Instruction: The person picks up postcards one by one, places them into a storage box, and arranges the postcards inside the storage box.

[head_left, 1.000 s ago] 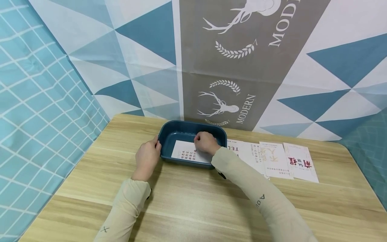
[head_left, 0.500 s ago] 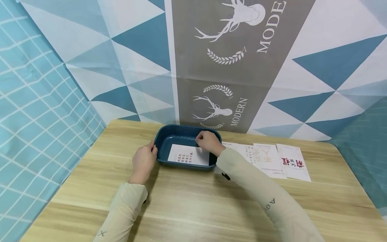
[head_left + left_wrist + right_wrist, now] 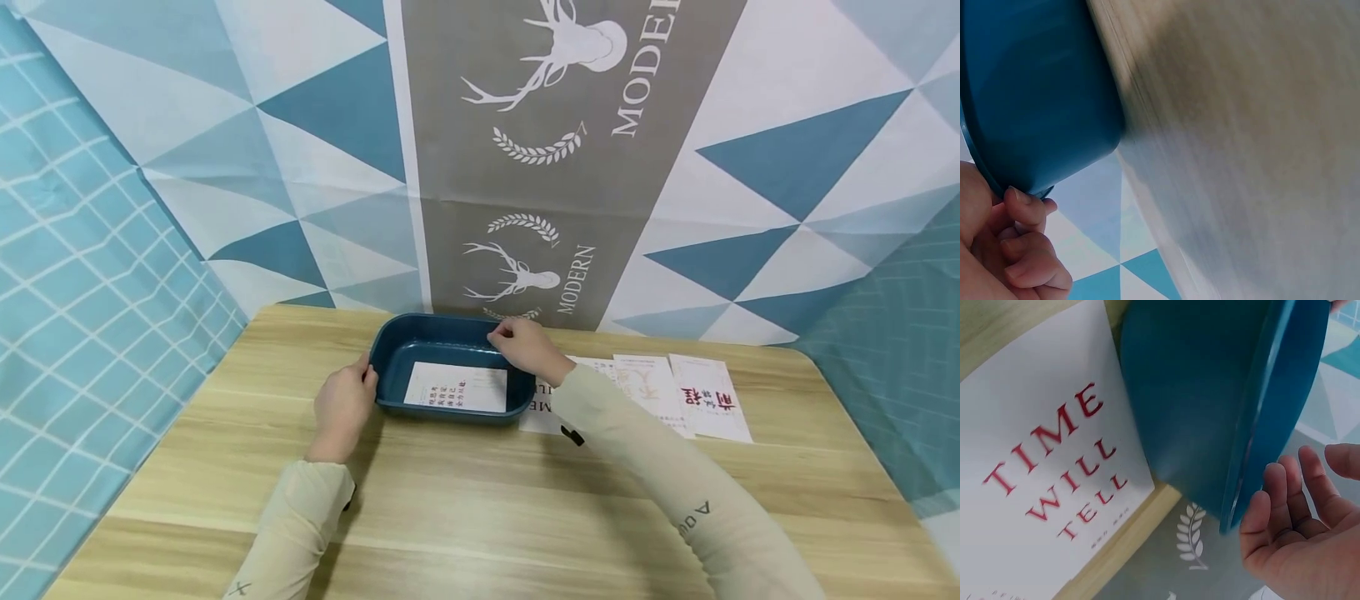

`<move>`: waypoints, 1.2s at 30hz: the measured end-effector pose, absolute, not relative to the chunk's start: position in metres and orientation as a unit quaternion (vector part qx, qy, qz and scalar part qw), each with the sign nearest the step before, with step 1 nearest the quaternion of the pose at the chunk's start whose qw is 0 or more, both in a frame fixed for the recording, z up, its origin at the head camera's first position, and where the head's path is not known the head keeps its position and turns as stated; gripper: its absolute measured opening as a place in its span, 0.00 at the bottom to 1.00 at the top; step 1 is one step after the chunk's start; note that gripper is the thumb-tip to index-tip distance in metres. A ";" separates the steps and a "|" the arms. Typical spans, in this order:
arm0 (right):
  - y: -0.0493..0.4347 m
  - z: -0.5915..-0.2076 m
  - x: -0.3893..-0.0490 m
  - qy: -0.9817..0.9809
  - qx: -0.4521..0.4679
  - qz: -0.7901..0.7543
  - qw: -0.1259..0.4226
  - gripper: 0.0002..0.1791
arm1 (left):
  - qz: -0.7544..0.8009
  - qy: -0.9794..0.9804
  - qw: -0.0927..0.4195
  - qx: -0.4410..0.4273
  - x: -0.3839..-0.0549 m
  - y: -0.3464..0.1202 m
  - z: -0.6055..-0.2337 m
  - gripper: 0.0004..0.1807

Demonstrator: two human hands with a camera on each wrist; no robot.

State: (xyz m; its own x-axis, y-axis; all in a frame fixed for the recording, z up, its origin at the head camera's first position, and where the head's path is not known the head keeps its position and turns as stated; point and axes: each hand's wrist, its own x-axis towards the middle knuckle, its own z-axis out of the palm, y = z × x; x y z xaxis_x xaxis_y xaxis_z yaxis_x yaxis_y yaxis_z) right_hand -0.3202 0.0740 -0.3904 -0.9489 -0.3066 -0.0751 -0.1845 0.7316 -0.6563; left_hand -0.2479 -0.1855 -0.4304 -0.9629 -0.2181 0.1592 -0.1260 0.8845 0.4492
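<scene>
- Head view: left hand (image 3: 345,406) pinches the dark-blue dish (image 3: 442,331) by its left rim.
- Right hand (image 3: 528,346), relaxed and seemingly empty, hovers at the right end.
- Printed card (image 3: 461,388) lies inside (writing leftward); placing it seems the step, clearing the rim next.

Mid-frame, the bin (image 3: 450,333) looks like smooth, faintly glossy plastic, and the card (image 3: 456,387) in it matt paper. The counter (image 3: 465,500) is wood-grained with a soft sheen. Across the top, the backdrop (image 3: 540,183) is creased cloth; at bottom, 2 matt fabric sleeves (image 3: 660,458).
</scene>
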 end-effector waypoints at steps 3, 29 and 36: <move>0.081 -0.388 -0.320 0.928 -0.122 -0.341 0.085 0.16 | -0.223 -0.966 0.100 0.090 -0.248 -0.185 -0.430 0.21; 0.196 -0.404 -0.321 0.928 -0.026 -0.360 0.086 0.21 | -0.217 -0.968 0.081 0.095 -0.247 -0.187 -0.427 0.22; 0.232 -0.409 -0.316 0.929 0.002 -0.358 0.093 0.24 | -0.219 -0.968 0.080 0.090 -0.247 -0.185 -0.427 0.22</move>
State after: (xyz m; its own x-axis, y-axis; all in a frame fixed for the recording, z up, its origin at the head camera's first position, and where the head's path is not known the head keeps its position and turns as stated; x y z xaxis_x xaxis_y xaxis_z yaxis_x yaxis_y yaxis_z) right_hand -0.3162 0.2321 -0.4089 -0.9826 -0.0625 -0.1751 0.0712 0.7434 -0.6650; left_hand -0.2473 -0.1848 -0.4269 -0.9710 -0.2090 0.1162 -0.1386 0.8879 0.4386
